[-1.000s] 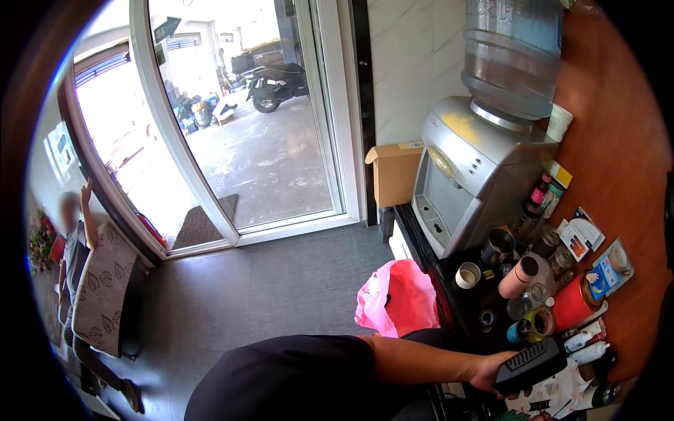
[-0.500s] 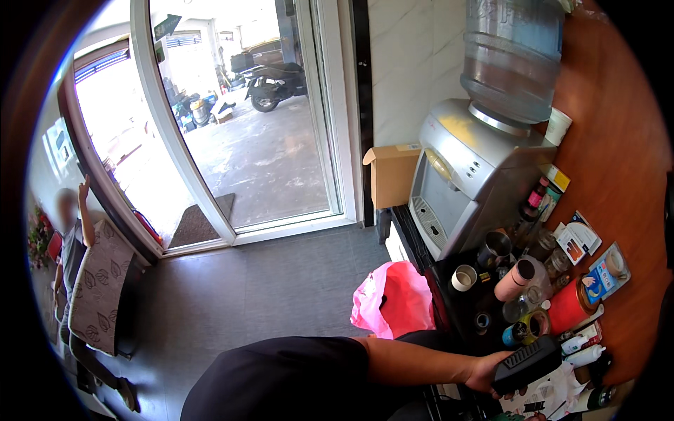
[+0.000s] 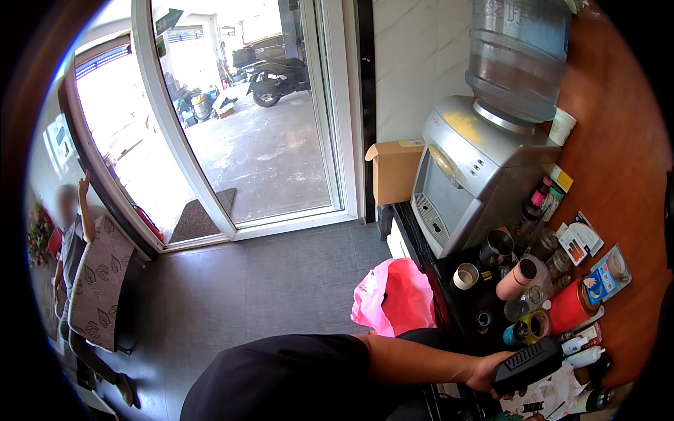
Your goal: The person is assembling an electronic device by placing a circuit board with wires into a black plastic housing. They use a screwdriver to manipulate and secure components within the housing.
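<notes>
Currently, the left hand [image 3: 484,372] has its fingers wrapped around a black, ridged, block-shaped plastic case [image 3: 528,365] near crumpled white papers [image 3: 551,394]; grasping appears complete, release not yet made.

Black ridged device [image 3: 531,365], 1. Pink bag [image 3: 406,302], 1. Pink flask [image 3: 514,281], 1. Red canister [image 3: 570,309], 1. White cups [image 3: 465,278], 2. Water dispenser [image 3: 516,186], 1. Water jug [image 3: 518,67], 1. Dark motorbike [image 3: 281,77], 1.

- Left hand [image 3: 483,373] grips a black ribbed block [image 3: 528,365].
- Silver water dispenser [image 3: 491,158] (yellow patch on top) carries a clear bottle [image 3: 518,67].
- Pink plastic bag [image 3: 407,302] gapes open.
- Pink tumbler [image 3: 514,281] stands near a red canister [image 3: 567,311].
</notes>
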A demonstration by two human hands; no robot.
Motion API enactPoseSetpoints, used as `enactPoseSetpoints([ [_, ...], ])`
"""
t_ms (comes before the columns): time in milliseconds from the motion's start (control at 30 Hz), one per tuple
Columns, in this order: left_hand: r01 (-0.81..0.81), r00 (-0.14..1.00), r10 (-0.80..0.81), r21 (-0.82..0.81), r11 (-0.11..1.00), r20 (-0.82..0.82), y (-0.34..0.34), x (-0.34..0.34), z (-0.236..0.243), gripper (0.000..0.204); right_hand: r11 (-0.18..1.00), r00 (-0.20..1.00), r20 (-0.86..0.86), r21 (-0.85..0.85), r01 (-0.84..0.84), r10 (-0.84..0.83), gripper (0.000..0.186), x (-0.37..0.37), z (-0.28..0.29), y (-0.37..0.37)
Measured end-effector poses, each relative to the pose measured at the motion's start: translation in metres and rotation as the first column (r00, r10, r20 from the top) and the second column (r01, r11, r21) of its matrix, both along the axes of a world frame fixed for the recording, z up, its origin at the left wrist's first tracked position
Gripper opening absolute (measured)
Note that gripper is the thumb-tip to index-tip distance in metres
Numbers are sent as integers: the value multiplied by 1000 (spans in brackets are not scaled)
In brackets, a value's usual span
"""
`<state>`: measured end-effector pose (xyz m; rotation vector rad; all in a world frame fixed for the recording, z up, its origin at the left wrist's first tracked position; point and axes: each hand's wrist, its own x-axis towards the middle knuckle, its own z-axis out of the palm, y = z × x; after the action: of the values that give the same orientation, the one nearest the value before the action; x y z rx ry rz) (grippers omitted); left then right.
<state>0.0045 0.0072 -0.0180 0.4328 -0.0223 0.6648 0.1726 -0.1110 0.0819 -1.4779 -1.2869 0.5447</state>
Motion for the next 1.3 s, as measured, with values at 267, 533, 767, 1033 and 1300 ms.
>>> enactPoseSetpoints([
  [267,7,1000,-7,-16,1000,-1,1,4,-4,57,999,999,-51,-31,-13,12,37,4,-5,-1],
  [533,7,999,-8,-27,1000,-44,-1,7,-1,57,1000,989,-149,-21,18,-21,35,-2,1,-2],
  [767,-17,999,15,-54,998,-45,-2,6,-2,57,1000,996,-88,17,-23,24,35,0,0,-1],
  [1033,-23,999,22,-28,999,-46,-2,8,-4,59,1000,999,-43,15,-16,17,35,0,2,0],
  [1300,-39,999,39,-11,999,-37,0,6,-5,60,999,997,-79,-23,-22,20,33,2,1,0],
])
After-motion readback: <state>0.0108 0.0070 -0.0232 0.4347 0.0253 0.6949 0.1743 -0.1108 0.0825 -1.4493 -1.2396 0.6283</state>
